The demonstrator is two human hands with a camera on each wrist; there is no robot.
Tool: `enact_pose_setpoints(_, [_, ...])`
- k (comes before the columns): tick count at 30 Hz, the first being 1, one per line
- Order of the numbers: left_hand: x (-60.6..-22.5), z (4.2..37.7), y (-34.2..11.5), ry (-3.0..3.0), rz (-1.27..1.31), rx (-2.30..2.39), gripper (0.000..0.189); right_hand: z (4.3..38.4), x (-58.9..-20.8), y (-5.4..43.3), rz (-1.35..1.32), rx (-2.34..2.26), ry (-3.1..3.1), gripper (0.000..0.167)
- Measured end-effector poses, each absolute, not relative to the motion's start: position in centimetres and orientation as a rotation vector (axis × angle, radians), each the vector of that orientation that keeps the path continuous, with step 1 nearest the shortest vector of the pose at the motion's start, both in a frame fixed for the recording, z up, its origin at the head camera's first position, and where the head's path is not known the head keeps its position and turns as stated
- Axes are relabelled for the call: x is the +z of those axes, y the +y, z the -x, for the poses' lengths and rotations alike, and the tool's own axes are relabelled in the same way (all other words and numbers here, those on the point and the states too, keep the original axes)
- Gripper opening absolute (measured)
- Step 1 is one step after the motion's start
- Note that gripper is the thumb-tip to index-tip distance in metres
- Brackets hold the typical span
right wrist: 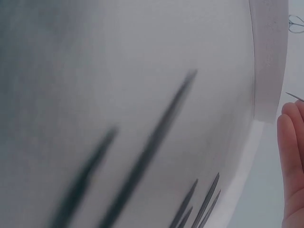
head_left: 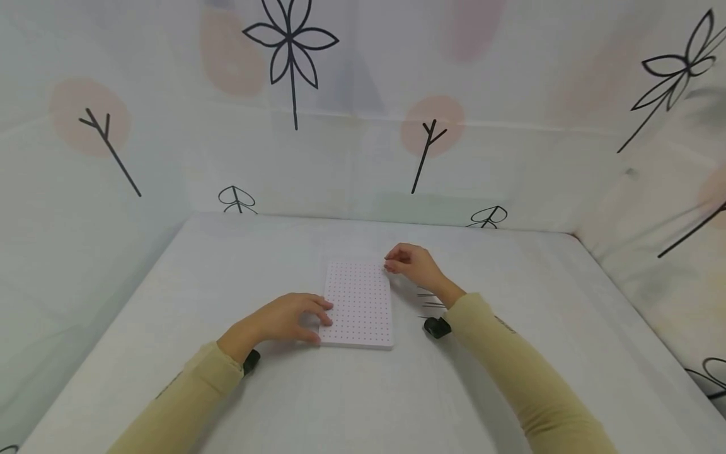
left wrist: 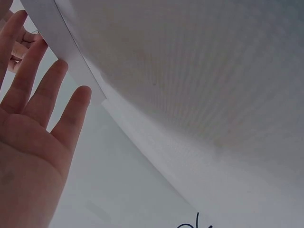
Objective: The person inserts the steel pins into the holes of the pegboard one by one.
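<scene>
1. Dotted board (head_left: 357, 309): lies flat on the bench (head_left: 340, 403), between the two hands. Landmark for all places below. Whether its dots are open holes is too small to tell.
2. Right hand (head_left: 416, 266): at the board's far right corner; finger and thumb tips together, pinching a thin dark rod (right wrist: 294, 97), whose tip pokes out past the fingers. Contact between rod and board: cannot tell.
3. Left hand (head_left: 286, 318): at the board's left edge, fingers apart and slightly bent, tips reaching that edge, thumb by the near left corner. Not clamped on anything.
4. Loose rods (right wrist: 149, 149): on the bench, right of the board, below the right forearm.
5. Technique (judgement): best to grip the rod close to its working tip, line it up over a single dot, and keep any push straight down. Steady left fingers should stop the board sliding.
6. Pose: both forearms come in from the near side, angled inward; right reaches farther along the board than left. Right wrist is bent, fingers pointing left toward the corner.
</scene>
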State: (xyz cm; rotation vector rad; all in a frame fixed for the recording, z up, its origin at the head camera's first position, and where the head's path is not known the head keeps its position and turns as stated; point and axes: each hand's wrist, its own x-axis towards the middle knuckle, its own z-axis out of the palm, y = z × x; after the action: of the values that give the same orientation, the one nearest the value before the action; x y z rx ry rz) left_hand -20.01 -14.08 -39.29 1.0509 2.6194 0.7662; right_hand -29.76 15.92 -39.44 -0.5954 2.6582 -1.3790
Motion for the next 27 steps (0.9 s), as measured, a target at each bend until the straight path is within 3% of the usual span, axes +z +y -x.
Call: enact_pose_setpoints(27, [-38.9, 19.9, -14.1, 2.609, -1.047, 0.769, 0.028, 30.3, -39.1, 13.4, 0.615, -1.282, 2.65, 0.007])
